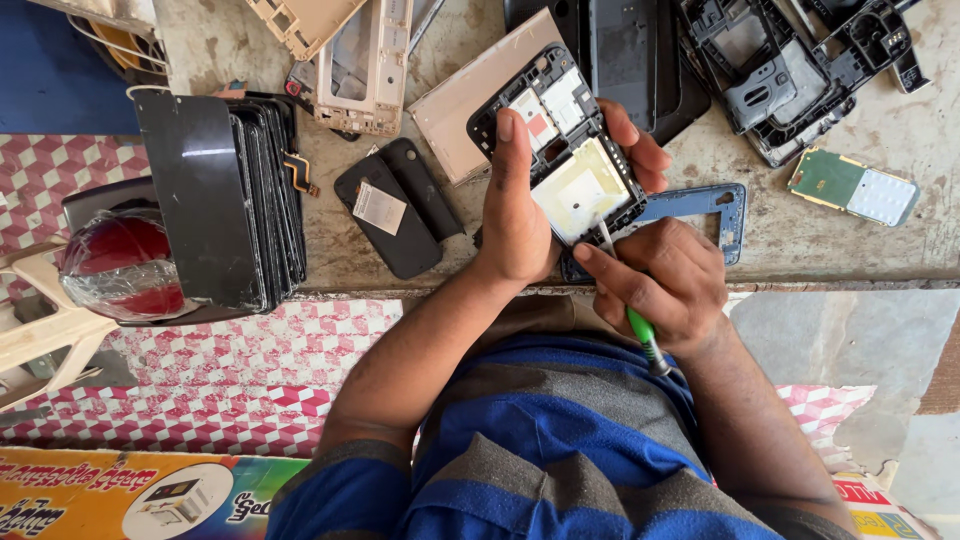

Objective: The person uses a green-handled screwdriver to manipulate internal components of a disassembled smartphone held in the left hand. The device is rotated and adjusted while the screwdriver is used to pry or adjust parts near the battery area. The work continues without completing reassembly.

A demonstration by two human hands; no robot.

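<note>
My left hand [520, 205] grips an opened phone body [565, 150], a black frame with a pale yellow-white plate and small white and red parts inside. Its fingers wrap the far side. My right hand [660, 280] holds a green-handled screwdriver [642, 335], whose thin metal tip touches the lower edge of the phone body. Both hands hover at the near edge of a grey stone worktop [850, 240]. Under them lies a blue phone frame [715, 205].
A stack of black phone screens [235, 200] stands at the left beside a red wrapped object [115, 265]. A black back cover [390, 210], beige frames [365, 65], black housings [790, 70] and a green keypad board [852, 187] litter the worktop.
</note>
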